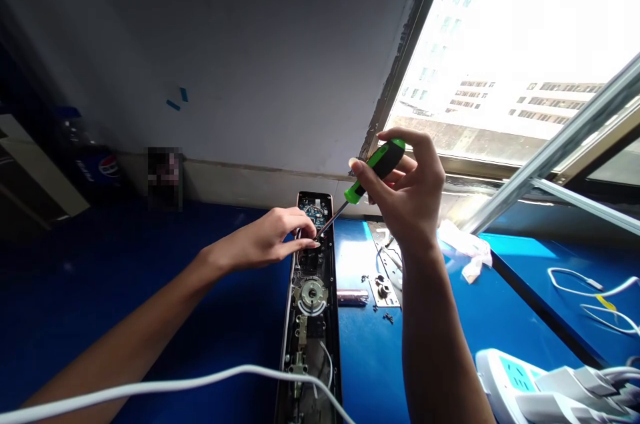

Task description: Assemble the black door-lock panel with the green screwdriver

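Blue tabletop (225, 324): opened long device (312, 307), metal plate (386, 296), loose screws (389, 318) (small, dark), white power strip (493, 374), pale cable (594, 283).

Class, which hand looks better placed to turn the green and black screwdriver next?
Probably the right hand: it holds the green and black screwdriver by its handle. The left hand is by its tip, over the long black casing.

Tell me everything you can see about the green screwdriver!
The screwdriver has a thick green and black handle, perhaps plastic or rubber, and a thin shaft that looks like metal. It slants, handle up to the right, shaft pointing down into the long open case. The right hand holds the handle; the left hand is by the tip, too small to make out.
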`<state>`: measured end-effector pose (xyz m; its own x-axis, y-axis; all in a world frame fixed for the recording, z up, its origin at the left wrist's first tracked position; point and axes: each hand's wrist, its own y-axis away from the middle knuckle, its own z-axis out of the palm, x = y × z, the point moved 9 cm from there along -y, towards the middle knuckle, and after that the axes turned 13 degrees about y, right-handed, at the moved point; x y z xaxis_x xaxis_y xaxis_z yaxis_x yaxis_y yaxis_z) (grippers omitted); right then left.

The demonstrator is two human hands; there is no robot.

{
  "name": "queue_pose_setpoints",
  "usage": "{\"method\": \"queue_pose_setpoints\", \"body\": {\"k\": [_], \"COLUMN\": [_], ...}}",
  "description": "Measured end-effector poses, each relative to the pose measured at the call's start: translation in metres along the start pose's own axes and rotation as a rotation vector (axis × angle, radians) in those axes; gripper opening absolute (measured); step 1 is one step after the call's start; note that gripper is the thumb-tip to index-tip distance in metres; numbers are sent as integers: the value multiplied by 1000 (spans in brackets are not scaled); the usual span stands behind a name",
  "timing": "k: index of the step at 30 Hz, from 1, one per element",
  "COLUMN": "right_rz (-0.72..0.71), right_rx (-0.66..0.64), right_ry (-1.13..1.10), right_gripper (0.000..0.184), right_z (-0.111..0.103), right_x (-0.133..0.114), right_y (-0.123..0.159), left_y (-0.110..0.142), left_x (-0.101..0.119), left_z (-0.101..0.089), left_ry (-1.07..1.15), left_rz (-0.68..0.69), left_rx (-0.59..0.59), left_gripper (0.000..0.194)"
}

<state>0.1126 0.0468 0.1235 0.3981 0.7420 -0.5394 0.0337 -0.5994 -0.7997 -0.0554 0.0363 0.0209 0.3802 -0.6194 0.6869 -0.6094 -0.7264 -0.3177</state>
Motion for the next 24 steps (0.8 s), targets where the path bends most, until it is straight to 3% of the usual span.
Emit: {"method": "queue_pose_setpoints", "body": {"k": [6, 15, 21, 24], "right_rz": [11, 179, 309, 301], "right_rx": [85, 190, 90, 55], "right_ry": [16, 36, 15, -16], "right_gripper": [36, 43, 46, 46], "right_z": [-7, -15, -9, -7], "right_x": [7, 30, 54, 55], "right_y": [-1, 0, 0, -1], "left_y": [-1, -4, -4, -4], "left_x": [-3, -2, -3, -3], "left_z": [-1, 3, 5, 6], "left_ry": [63, 83, 38, 36], "left_rz": [-9, 6, 15, -1], "left_rx": [23, 32, 23, 25], "left_gripper": [16, 15, 18, 20]}}
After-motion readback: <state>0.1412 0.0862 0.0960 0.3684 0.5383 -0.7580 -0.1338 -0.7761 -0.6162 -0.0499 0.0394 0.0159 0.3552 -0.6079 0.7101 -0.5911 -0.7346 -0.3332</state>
